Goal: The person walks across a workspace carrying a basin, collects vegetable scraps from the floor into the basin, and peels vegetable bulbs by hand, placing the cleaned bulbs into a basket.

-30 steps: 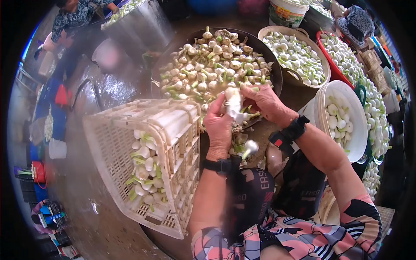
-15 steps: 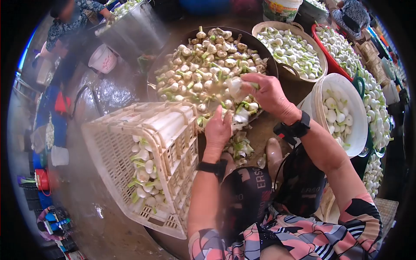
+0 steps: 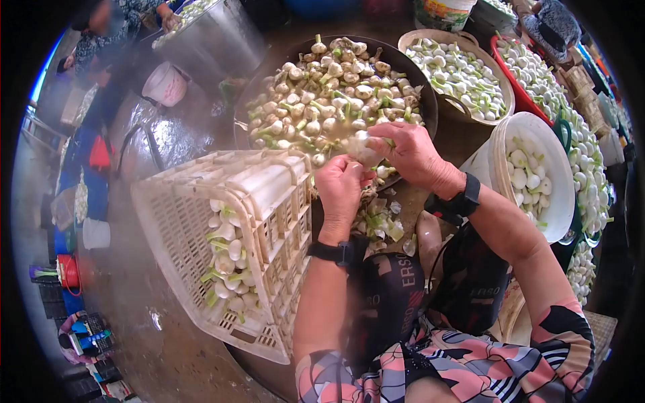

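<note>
A pale garlic bulb is held over the near side of a wide round pan of unpeeled garlic bulbs. My right hand grips the bulb from the right, its fingers closed around the green stem end. From below left, my left hand pinches at the bulb's lower edge; its fingertips are partly hidden. Loose peelings lie beneath my hands, between my feet. Muddy water shows between the bulbs in the pan.
A white plastic crate with peeled bulbs lies tipped at left. To the right stand a white bucket, a tan basin and a red basin, all with cleaned bulbs. Another person's hand reaches into a metal pot.
My two hands, apart half a second ago, have come together at the bulb. My left fingers have closed into a pinch, and my right hand has lowered slightly with the bulb.
</note>
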### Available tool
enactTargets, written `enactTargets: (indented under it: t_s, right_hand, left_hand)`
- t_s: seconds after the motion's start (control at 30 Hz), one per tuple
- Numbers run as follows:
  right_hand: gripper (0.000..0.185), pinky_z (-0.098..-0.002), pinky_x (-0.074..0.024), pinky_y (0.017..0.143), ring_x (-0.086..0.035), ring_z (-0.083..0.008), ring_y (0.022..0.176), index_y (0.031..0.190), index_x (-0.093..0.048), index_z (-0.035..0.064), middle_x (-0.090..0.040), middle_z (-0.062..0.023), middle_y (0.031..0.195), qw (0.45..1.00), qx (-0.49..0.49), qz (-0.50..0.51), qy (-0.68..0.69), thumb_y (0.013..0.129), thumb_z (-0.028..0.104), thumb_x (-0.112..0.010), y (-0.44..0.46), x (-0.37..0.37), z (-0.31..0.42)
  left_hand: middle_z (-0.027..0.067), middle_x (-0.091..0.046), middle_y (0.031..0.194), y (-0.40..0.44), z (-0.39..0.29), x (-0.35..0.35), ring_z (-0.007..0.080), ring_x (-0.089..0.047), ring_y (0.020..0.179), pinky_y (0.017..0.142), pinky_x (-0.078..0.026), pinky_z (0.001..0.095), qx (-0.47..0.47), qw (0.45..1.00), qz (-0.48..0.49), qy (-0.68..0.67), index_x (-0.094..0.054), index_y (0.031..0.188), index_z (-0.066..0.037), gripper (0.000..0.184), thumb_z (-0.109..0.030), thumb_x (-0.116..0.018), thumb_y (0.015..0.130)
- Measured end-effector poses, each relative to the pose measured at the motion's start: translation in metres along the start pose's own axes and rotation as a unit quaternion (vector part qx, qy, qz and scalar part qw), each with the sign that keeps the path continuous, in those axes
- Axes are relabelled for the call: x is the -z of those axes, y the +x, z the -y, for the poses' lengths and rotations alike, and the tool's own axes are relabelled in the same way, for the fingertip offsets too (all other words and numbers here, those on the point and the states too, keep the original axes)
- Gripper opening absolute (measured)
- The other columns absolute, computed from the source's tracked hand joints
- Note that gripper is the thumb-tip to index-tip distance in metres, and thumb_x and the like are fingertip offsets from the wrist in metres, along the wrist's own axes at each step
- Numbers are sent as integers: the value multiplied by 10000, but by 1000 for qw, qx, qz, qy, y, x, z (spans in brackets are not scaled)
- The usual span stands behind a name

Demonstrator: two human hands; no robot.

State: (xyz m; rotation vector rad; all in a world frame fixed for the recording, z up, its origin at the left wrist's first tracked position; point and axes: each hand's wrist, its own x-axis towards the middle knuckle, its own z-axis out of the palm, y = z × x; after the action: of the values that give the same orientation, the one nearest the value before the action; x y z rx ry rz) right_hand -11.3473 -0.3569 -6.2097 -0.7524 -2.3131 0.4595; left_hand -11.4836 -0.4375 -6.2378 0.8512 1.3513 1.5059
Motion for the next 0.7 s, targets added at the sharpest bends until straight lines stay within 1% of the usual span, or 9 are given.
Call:
enactTargets:
  t_s: [0.07, 0.1, 0.17, 0.3, 0.37, 0.4, 0.5, 0.6, 0.7]
  right_hand:
    - [219, -345, -510, 717, -642, -279, 804, 968, -640, 17, -657, -143, 902, 999, 47, -8, -9, 865, 202, -585, -1, 6, 0]
    - [238, -329, -514, 710, -644, -256, 800, 969, -638, 2, -658, -131, 890, 994, -61, 17, 95, 878, 213, -575, 0, 6, -3]
    - [283, -296, -521, 695, -650, -209, 791, 972, -635, -28, -661, -108, 867, 917, -267, 66, 288, 904, 235, -553, 2, 7, -12]
    - [410, -301, -554, 690, -643, -189, 812, 1055, -580, -71, -635, -130, 937, 781, -273, 26, 562, 925, 311, -509, 6, 27, -21]
    - [440, -314, -561, 684, -644, -187, 813, 1089, -564, -58, -626, -137, 964, 794, -280, 32, 539, 924, 345, -498, 6, 24, -31]
    - [442, -314, -560, 684, -644, -187, 813, 1086, -566, -56, -626, -135, 961, 808, -278, 41, 518, 925, 350, -495, 5, 20, -37]
    - [439, -306, -556, 686, -645, -187, 808, 1080, -574, -54, -626, -134, 957, 818, -288, 56, 495, 929, 349, -486, 2, 17, -37]
    - [440, -290, -547, 690, -647, -183, 786, 1073, -579, -60, -634, -123, 926, 812, -292, 69, 501, 928, 346, -491, 3, 11, -26]
    - [393, -240, -499, 618, -619, -124, 656, 976, -614, -52, -637, -89, 783, 839, -297, 85, 447, 921, 324, -513, 4, 4, -7]
  left_hand:
    - [124, -656, 780, 2, 4, -1, 168, -655, 627, 554, -551, 243, -17, 1000, -13, -8, -617, 923, 75, 178, -43, -519, 833]
    - [120, -651, 765, 3, 4, -1, 166, -649, 608, 541, -547, 245, 5, 999, -24, -35, -612, 914, 69, 172, -47, -517, 830]
    - [113, -643, 733, 7, 3, 0, 162, -635, 569, 515, -541, 251, 48, 994, -45, -93, -601, 894, 57, 159, -55, -512, 826]
    - [91, -618, 683, 14, 44, 25, 147, -593, 507, 476, -525, 253, 95, 988, -68, -99, -573, 867, 23, 130, -66, -488, 826]
    - [80, -607, 668, 6, 51, 30, 140, -582, 504, 466, -519, 253, 130, 990, -30, -37, -565, 860, 5, 118, -66, -475, 829]
    - [99, -630, 797, 5, 53, 34, 151, -619, 609, 490, -532, 260, 137, 990, 6, -8, -565, 962, 2, 167, -77, -487, 838]
    - [111, -622, 945, -2, 30, 24, 171, -639, 724, 552, -554, 270, 109, 992, 14, -61, -526, 1106, 0, 268, -85, -484, 856]
    - [111, -597, 1049, -21, 1, 22, 187, -642, 798, 621, -566, 276, 54, 968, 34, -244, -456, 1233, -4, 378, -104, -503, 871]
    - [89, -606, 1031, -32, -6, 16, 150, -640, 791, 618, -550, 246, 8, 975, 28, -219, -482, 1221, 0, 383, -83, -549, 854]
